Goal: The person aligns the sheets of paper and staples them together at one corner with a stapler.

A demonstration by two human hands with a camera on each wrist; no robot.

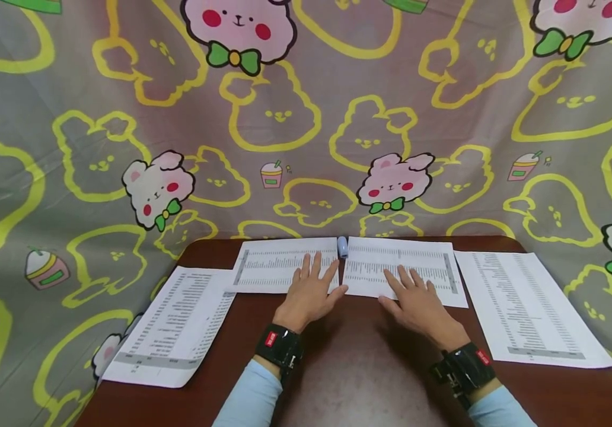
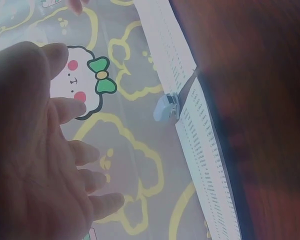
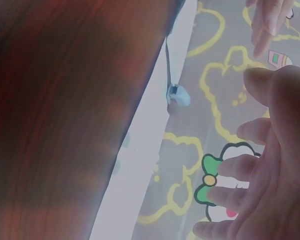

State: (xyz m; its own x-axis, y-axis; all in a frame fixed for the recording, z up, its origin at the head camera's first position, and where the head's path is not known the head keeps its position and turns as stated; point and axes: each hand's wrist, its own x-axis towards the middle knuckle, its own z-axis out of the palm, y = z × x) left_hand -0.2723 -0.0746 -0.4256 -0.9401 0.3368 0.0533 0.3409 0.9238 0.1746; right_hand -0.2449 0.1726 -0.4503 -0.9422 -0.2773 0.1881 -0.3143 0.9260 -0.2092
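My left hand (image 1: 308, 296) is over the lower edge of the left middle sheet (image 1: 263, 267), fingers spread and nothing in its grasp. Fingers apart, my right hand (image 1: 418, 302) is over the right middle sheet (image 1: 365, 255), also holding nothing. The wrist views show both palms raised off the table. Between the two sheets, at the table's far edge, stands a small light-blue stapler-like object (image 1: 343, 247). It also appears in the left wrist view as a rounded blue body (image 2: 165, 107) and in the right wrist view as a blue shape (image 3: 179, 96). Neither hand touches it.
A printed sheet (image 1: 178, 320) lies at the left, its near corner curling past the table edge. Another printed sheet (image 1: 530, 308) lies at the right. The brown table (image 1: 348, 367) meets a patterned curtain (image 1: 306, 166) behind. Each wrist wears a black strap (image 1: 279, 347).
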